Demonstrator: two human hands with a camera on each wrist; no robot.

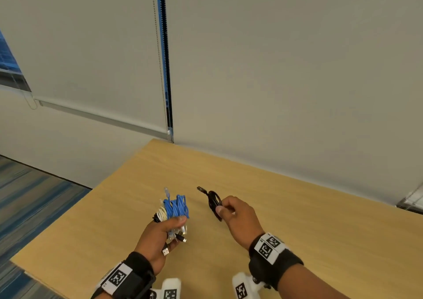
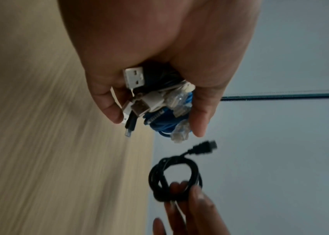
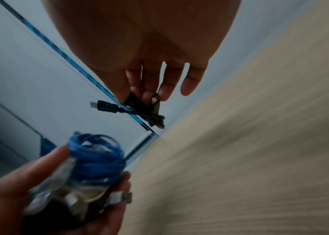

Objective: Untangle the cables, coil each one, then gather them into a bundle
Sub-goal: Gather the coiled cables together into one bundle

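Note:
My left hand (image 1: 160,231) grips a bundle of coiled cables above the wooden table (image 1: 297,218). A blue network cable (image 1: 177,207) is on top, a white cable (image 1: 161,214) and a black one lie beside it, and USB plugs (image 1: 166,251) hang below the fingers. The left wrist view shows the plugs (image 2: 134,78) and the blue coil (image 2: 163,122) inside the curled fingers. My right hand (image 1: 231,214) pinches a small black coiled cable (image 1: 214,201), its plug (image 1: 201,189) sticking out to the far left. That black coil (image 2: 174,179) hangs just right of the bundle (image 3: 97,160).
The table's left edge (image 1: 57,225) drops to blue striped carpet (image 1: 34,198). A wall with roller blinds and a bead chain (image 1: 161,69) stands behind the table. Bare wood spreads to the right and front of my hands.

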